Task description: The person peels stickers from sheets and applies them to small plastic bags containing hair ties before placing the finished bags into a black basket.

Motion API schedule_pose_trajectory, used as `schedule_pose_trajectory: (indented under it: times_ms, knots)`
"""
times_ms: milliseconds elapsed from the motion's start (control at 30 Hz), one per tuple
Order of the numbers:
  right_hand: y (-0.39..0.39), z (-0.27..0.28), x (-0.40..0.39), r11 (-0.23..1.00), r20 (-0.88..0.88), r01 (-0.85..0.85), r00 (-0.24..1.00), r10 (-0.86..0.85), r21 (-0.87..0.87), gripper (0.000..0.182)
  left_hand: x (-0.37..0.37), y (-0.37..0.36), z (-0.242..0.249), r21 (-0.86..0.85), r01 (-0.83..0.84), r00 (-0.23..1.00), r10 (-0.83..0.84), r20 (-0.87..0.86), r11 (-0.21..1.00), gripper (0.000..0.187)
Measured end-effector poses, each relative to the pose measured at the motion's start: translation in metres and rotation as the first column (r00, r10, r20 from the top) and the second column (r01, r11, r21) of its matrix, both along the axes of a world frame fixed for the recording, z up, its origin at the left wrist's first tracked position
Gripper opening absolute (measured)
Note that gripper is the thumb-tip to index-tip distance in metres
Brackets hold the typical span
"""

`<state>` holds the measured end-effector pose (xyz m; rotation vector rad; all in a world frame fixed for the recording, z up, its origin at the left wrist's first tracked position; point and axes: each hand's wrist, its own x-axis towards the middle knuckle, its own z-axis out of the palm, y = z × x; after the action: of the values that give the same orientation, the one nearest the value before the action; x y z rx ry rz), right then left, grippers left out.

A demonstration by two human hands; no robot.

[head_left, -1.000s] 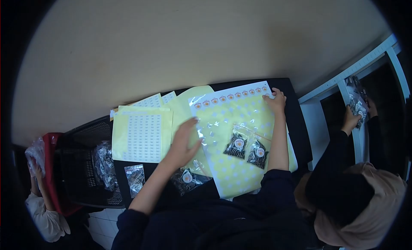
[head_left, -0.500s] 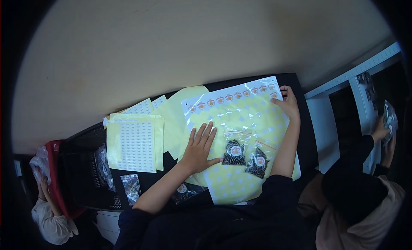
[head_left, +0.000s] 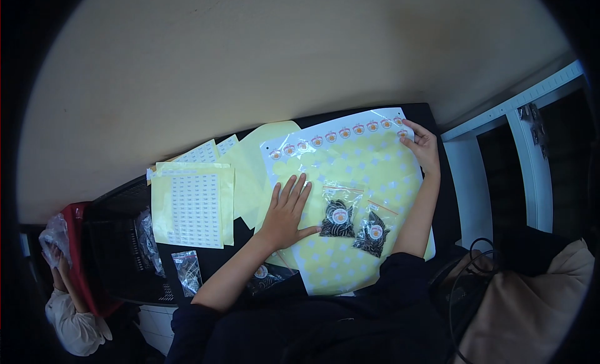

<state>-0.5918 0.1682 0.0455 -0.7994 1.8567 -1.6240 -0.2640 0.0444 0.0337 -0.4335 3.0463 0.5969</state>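
A large yellow sticker sheet (head_left: 350,270) lies on the black table, with a row of round logo stickers along its white top strip. My left hand (head_left: 286,217) rests flat on its left part, fingers spread, thumb near a clear zip bag of dark pieces (head_left: 338,217). Beside that bag lies a second one (head_left: 373,232), also with a round sticker. At the sheet's upper right corner is my right hand (head_left: 425,148), its thumb and forefinger at a round sticker; whether they grip it is too small to tell.
Smaller label sheets (head_left: 195,207) are stacked at the left, above a small clear bag (head_left: 187,271). A black basket (head_left: 119,239) stands further left. Another person's hands (head_left: 57,257) hold clear plastic by a red container (head_left: 80,264). A person in brown sits at right.
My right thumb and forefinger have moved closer to the corner sticker. The person at right has lowered their arms, and the bag they held is out of sight.
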Motion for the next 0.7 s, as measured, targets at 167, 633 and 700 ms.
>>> schedule_pose_trajectory:
  times_ms: [167, 633, 700]
  knots:
    - [0.0, -0.005, -0.003, 0.999, -0.027, 0.014, 1.0, -0.012, 0.048, 0.032, 0.0, 0.0, 0.0, 0.007, -0.002, 1.0, 0.002, -0.008, 1.0, 0.09]
    - [-0.002, -0.014, -0.001, 0.991, -0.401, 0.09, 0.915, -0.042, 0.101, 0.034, 0.0, 0.0, 0.001, 0.024, -0.007, 1.0, 0.007, -0.007, 1.0, 0.089]
    - [-0.004, -0.019, -0.002, 0.995, -0.345, 0.075, 0.937, -0.048, 0.067, 0.035, 0.0, 0.0, 0.001, 0.021, -0.008, 1.0, 0.008, -0.006, 1.0, 0.089]
